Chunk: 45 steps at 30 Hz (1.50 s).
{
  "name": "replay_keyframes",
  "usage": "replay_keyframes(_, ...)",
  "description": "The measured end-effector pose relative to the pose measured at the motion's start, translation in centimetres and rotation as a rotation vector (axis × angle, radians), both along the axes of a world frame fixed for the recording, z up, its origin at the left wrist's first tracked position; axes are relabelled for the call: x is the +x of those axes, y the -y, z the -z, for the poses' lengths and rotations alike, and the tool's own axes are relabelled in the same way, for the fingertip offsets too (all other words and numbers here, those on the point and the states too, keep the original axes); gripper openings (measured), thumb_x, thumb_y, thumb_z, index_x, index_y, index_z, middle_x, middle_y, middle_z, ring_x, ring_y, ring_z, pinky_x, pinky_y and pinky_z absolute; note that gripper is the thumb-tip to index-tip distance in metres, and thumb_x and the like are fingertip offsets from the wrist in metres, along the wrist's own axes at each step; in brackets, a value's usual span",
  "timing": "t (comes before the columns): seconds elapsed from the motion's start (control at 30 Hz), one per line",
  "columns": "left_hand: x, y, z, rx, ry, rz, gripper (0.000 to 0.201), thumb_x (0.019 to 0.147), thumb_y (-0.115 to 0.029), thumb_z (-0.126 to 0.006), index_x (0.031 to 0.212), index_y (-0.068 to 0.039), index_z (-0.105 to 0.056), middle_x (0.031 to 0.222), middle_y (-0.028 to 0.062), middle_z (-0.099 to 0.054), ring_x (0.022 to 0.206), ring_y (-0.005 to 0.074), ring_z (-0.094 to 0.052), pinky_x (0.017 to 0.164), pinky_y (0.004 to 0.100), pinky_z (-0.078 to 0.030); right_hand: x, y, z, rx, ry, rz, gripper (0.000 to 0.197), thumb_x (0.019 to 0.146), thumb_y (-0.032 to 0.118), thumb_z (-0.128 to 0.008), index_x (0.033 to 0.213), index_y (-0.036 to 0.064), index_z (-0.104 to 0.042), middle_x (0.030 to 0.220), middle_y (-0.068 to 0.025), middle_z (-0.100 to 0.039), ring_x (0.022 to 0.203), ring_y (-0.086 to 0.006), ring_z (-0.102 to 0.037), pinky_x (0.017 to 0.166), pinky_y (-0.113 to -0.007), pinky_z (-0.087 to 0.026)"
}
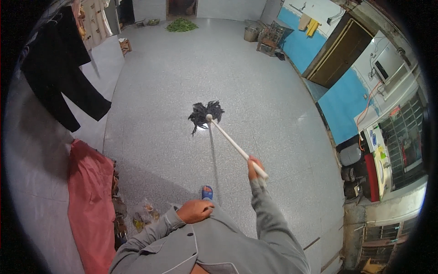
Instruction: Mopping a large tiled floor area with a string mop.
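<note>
My right hand point(255, 168) is closed around the white handle point(233, 145) of a mop, close to its top end. The handle slants down and away to the dark mop head point(205, 114), whose black strands lie spread on the grey floor. My left hand point(196, 211) rests against the front of my grey jacket, its fingers curled in, with nothing visible in them. Just beyond it shows one foot in a blue sandal point(207, 192).
Green leaves point(182, 25) lie heaped on the floor at the far end. Black trousers point(61, 68) and a red cloth point(91, 196) hang along the left. A bucket point(251, 34) and a rack stand far right. A clear plastic bag point(146, 211) lies at the near left.
</note>
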<state>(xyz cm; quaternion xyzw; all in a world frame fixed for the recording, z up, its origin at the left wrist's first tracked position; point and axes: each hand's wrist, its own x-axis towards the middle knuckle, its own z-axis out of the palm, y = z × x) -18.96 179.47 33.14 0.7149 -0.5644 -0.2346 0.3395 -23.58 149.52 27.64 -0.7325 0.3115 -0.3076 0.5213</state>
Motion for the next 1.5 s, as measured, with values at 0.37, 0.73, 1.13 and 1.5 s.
replay_keyframes(0.37, -2.4, 2.8, -2.2, 0.198, -0.190, 0.265, 0.027, 0.079, -0.025, -0.051, 0.099, -0.008, -0.058, 0.077, 0.0097, -0.061, 0.069, 0.0272, -0.058, 0.061, 0.0374, -0.044, -25.5, -7.8, -8.7, 0.538, 0.063, 0.111, 0.023, 0.075, 0.019, -0.063, 0.088, 0.0007, -0.057, 0.102, -0.0206, -0.055, 0.078, -0.0277, -0.061, 0.065, -0.038, -0.054)
replay_keyframes(0.73, -2.0, -1.3, -1.6, 0.088, -0.236, 0.119, 0.028, 0.078, -0.019, -0.052, 0.102, -0.006, -0.056, 0.085, 0.0141, -0.060, 0.078, 0.0301, -0.057, 0.068, 0.0386, -0.045, -15.4, -13.6, -0.7, 0.294, 0.181, -0.080, 0.020, 0.084, 0.018, -0.050, 0.091, -0.0008, -0.054, 0.100, -0.0174, -0.054, 0.077, -0.0281, -0.059, 0.067, -0.039, -0.052)
replay_keyframes(1.13, -0.5, -6.8, -5.6, -0.233, 0.147, -0.740, 0.056, 0.065, -0.009, -0.062, 0.117, 0.000, -0.041, 0.114, 0.0197, -0.042, 0.107, 0.0357, -0.040, 0.091, 0.0409, -0.032, 16.4, -21.4, 4.1, -0.386, 0.075, -0.587, 0.027, 0.072, 0.023, -0.065, 0.090, 0.0070, -0.053, 0.102, -0.0159, -0.053, 0.092, -0.0337, -0.050, 0.081, -0.038, -0.040)
replay_keyframes(1.5, -2.3, -16.4, -6.7, -0.660, -0.173, -1.104, 0.015, 0.075, -0.007, -0.054, 0.086, 0.005, -0.055, 0.076, 0.0132, -0.057, 0.071, 0.0227, -0.057, 0.069, 0.0310, -0.045, 9.0, -33.8, -5.4, -0.545, 0.092, -1.406, 0.019, 0.058, 0.020, -0.068, 0.069, 0.0104, -0.057, 0.069, -0.0093, -0.056, 0.070, -0.0309, -0.056, 0.063, -0.041, -0.044)
